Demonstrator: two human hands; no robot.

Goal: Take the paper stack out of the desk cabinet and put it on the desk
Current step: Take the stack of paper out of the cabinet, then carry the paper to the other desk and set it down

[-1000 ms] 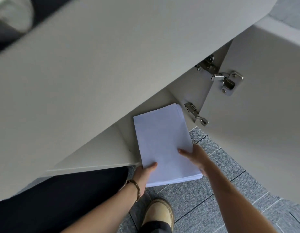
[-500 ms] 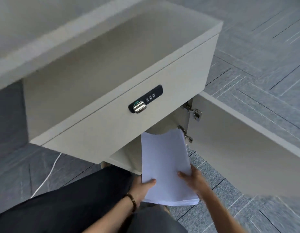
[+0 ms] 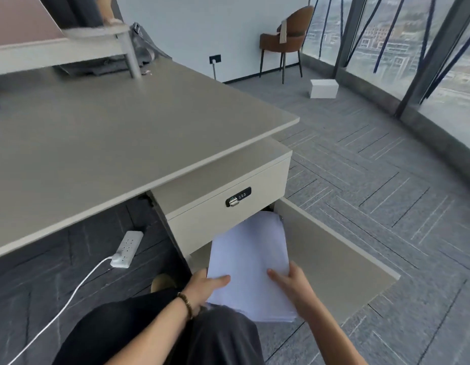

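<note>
Paper stack (image 3: 248,262): white, held flat between both hands, far end at 12 o'clock just under the drawer front, near end over the knees.
Left hand (image 3: 202,285): clamped on the stack's near-left corner at 9 o'clock, thumb on top, fingers hidden beneath; bead bracelet (image 3: 186,304) at the wrist.
Right hand (image 3: 291,283): gripping the near-right edge at 3 o'clock, thumb across the top sheet.
Desk cabinet (image 3: 223,206): below the desk corner, locked drawer above, door (image 3: 334,256) swung open at 3 o'clock of the stack.
Desk (image 3: 110,133): broad beige top at 11 o'clock, well above the paper.
Power strip (image 3: 126,248): on the floor at 9 o'clock, white cable trailing.
</note>
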